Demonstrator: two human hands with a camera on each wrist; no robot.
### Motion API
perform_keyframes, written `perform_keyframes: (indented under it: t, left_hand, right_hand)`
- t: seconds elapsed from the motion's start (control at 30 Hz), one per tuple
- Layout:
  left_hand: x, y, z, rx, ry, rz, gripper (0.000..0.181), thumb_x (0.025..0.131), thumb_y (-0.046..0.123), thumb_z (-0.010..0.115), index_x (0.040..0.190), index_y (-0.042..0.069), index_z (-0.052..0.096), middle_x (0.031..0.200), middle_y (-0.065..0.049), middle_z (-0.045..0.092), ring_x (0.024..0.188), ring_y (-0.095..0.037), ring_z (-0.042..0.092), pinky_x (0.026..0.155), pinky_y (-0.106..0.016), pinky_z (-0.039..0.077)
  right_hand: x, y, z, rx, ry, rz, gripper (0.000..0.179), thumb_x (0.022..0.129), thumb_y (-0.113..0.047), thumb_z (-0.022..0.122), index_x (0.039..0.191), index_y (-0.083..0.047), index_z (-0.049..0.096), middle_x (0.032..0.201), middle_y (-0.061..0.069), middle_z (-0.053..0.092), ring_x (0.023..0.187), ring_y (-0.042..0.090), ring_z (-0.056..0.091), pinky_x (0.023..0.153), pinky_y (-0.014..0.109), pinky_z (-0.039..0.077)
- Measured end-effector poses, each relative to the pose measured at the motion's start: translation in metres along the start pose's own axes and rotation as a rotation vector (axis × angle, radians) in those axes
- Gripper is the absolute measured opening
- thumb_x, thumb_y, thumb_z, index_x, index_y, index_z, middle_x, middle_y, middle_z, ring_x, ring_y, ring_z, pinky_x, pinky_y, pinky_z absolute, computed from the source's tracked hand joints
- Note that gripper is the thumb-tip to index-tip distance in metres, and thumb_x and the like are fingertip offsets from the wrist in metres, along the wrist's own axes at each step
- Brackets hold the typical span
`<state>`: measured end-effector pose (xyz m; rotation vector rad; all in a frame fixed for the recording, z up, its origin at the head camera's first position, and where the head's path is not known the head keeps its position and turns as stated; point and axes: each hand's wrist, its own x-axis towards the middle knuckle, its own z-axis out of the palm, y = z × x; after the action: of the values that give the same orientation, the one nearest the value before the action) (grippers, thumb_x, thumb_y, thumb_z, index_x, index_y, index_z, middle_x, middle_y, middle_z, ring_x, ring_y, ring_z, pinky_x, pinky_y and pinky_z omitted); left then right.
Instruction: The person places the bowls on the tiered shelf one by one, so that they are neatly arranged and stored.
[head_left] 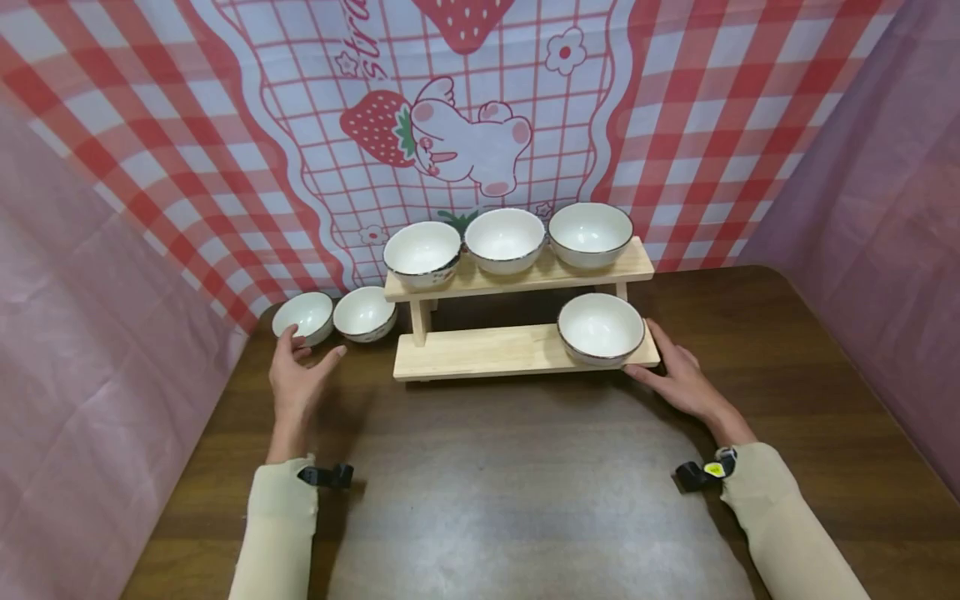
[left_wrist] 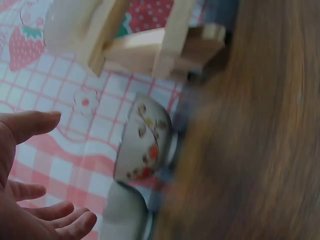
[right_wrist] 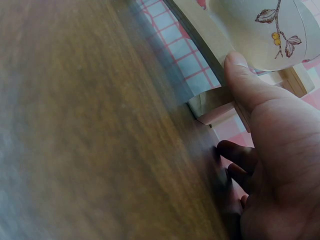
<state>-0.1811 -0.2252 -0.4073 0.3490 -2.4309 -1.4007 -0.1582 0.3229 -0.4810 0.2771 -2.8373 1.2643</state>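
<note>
In the head view, the left hand (head_left: pixel 295 383) is held wide by the leftmost ceramic bowl (head_left: pixel 307 315); the right hand (head_left: pixel 684 382) is set at the wooden stand's lower shelf (head_left: pixel 480 352), beside another bowl (head_left: pixel 600 327). In the left wrist view, thumb and fingers are spread. In the right wrist view, the shelf edge is touched by the thumb; whether it is gripped cannot be told.

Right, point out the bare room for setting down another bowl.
Free: the lower shelf, left of its single bowl, and the table in front of it, between both sleeves. Crowded: the upper shelf, lined with three bowls, and the spot left of the shelves, where two bowls sit close.
</note>
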Motion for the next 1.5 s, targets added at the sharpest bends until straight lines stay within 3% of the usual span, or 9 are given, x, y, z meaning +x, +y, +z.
perform_keyframes:
  t: [0.13, 0.23, 0.63, 0.8, 0.97, 1.07, 1.23, 1.37, 1.5]
  left_hand:
    - [0.009, -0.012, -0.004, 0.043, 0.08, 0.001, 0.079, 0.083, 0.02, 0.078, 0.149, 0.002, 0.04, 0.139, -0.024, 0.052, 0.125, -0.038, 0.055, 0.098, -0.039, 0.046]
    - [0.015, -0.018, -0.005, 0.051, 0.108, -0.007, 0.08, 0.083, 0.019, 0.078, 0.15, 0.001, 0.039, 0.137, -0.027, 0.054, 0.124, -0.041, 0.056, 0.106, -0.048, 0.043]
    - [0.042, -0.037, -0.003, 0.039, 0.142, -0.087, 0.08, 0.082, 0.018, 0.078, 0.148, -0.002, 0.037, 0.137, -0.029, 0.051, 0.124, -0.041, 0.053, 0.112, -0.048, 0.039]
    - [0.048, -0.041, 0.001, -0.006, 0.142, -0.123, 0.078, 0.082, 0.016, 0.077, 0.148, 0.001, 0.037, 0.139, -0.025, 0.05, 0.121, -0.034, 0.053, 0.101, -0.036, 0.042]
    - [0.052, -0.047, 0.006, -0.056, 0.155, -0.141, 0.078, 0.081, 0.014, 0.077, 0.147, 0.003, 0.037, 0.139, -0.022, 0.051, 0.111, -0.024, 0.051, 0.083, -0.018, 0.036]
    - [0.055, -0.051, 0.009, -0.09, 0.162, -0.145, 0.079, 0.08, 0.012, 0.077, 0.146, 0.003, 0.036, 0.137, -0.02, 0.051, 0.108, -0.02, 0.049, 0.081, -0.015, 0.037]
    - [0.061, -0.056, 0.011, -0.11, 0.16, -0.163, 0.08, 0.078, 0.012, 0.078, 0.145, 0.001, 0.034, 0.138, -0.02, 0.049, 0.12, -0.026, 0.049, 0.101, -0.028, 0.04]
    - [0.067, -0.058, 0.01, -0.124, 0.155, -0.161, 0.082, 0.078, 0.01, 0.078, 0.145, -0.002, 0.033, 0.147, -0.025, 0.043, 0.135, -0.033, 0.041, 0.118, -0.039, 0.031]
    - [0.072, -0.06, 0.009, -0.141, 0.161, -0.168, 0.083, 0.077, 0.009, 0.079, 0.145, -0.002, 0.034, 0.154, -0.024, 0.039, 0.143, -0.033, 0.036, 0.124, -0.039, 0.025]
  right_hand:
    - [0.0, 0.001, 0.001, -0.002, 0.002, 0.003, 0.09, 0.095, -0.034, 0.067, 0.161, -0.009, 0.012, 0.163, 0.025, 0.026, 0.143, 0.049, 0.032, 0.112, 0.069, 0.015]
    - [0.001, 0.001, 0.001, -0.003, 0.006, 0.006, 0.09, 0.094, -0.034, 0.067, 0.161, -0.009, 0.012, 0.163, 0.026, 0.025, 0.143, 0.049, 0.031, 0.112, 0.069, 0.015]
    - [0.001, 0.002, 0.001, -0.001, 0.009, 0.0, 0.09, 0.094, -0.033, 0.068, 0.161, -0.009, 0.013, 0.163, 0.025, 0.026, 0.144, 0.049, 0.031, 0.112, 0.069, 0.015]
    - [0.001, 0.002, 0.0, 0.001, 0.003, 0.009, 0.09, 0.094, -0.034, 0.068, 0.161, -0.009, 0.013, 0.163, 0.024, 0.026, 0.144, 0.048, 0.03, 0.113, 0.068, 0.015]
    - [0.0, 0.002, 0.0, 0.001, 0.0, 0.011, 0.09, 0.094, -0.034, 0.068, 0.161, -0.008, 0.013, 0.163, 0.025, 0.025, 0.146, 0.047, 0.029, 0.113, 0.068, 0.014]
    - [0.0, 0.002, 0.0, 0.001, 0.006, 0.004, 0.09, 0.094, -0.033, 0.068, 0.161, -0.008, 0.014, 0.163, 0.025, 0.026, 0.145, 0.047, 0.029, 0.113, 0.068, 0.015]
    - [0.0, 0.002, 0.0, -0.01, 0.017, -0.011, 0.089, 0.094, -0.032, 0.068, 0.16, -0.006, 0.015, 0.161, 0.028, 0.027, 0.144, 0.05, 0.03, 0.112, 0.069, 0.015]
    - [0.001, 0.002, 0.0, -0.013, 0.024, -0.013, 0.089, 0.094, -0.031, 0.069, 0.16, -0.006, 0.015, 0.161, 0.028, 0.028, 0.143, 0.049, 0.031, 0.112, 0.069, 0.016]
    - [0.0, 0.001, 0.001, -0.015, 0.025, -0.015, 0.088, 0.094, -0.031, 0.069, 0.16, -0.006, 0.016, 0.161, 0.028, 0.029, 0.142, 0.048, 0.032, 0.111, 0.068, 0.017]
